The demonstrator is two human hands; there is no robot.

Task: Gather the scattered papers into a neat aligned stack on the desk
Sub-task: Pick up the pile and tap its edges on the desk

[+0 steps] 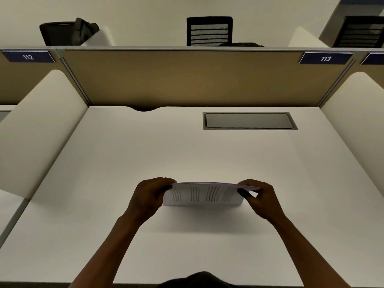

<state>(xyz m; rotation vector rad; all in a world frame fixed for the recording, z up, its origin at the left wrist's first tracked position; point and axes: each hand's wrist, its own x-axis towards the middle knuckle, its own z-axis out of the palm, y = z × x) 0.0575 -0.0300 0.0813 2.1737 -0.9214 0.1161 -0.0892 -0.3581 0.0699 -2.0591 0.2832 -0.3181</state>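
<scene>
A stack of white papers [204,194] with short columns of printed lines stands upright on its long edge on the white desk [128,154]. My left hand [148,196] grips the stack's left end. My right hand [260,199] grips its right end, thumb on the near face. The bottom edge touches the desk and the top edge leans slightly toward me. No loose sheets show elsewhere on the desk.
A grey cable hatch [249,120] is set into the desk at the back right. A tan partition [187,77] closes the far side, and white curved dividers [39,125] flank both sides. Black chairs [209,31] and a dark bag [68,32] show beyond the partition.
</scene>
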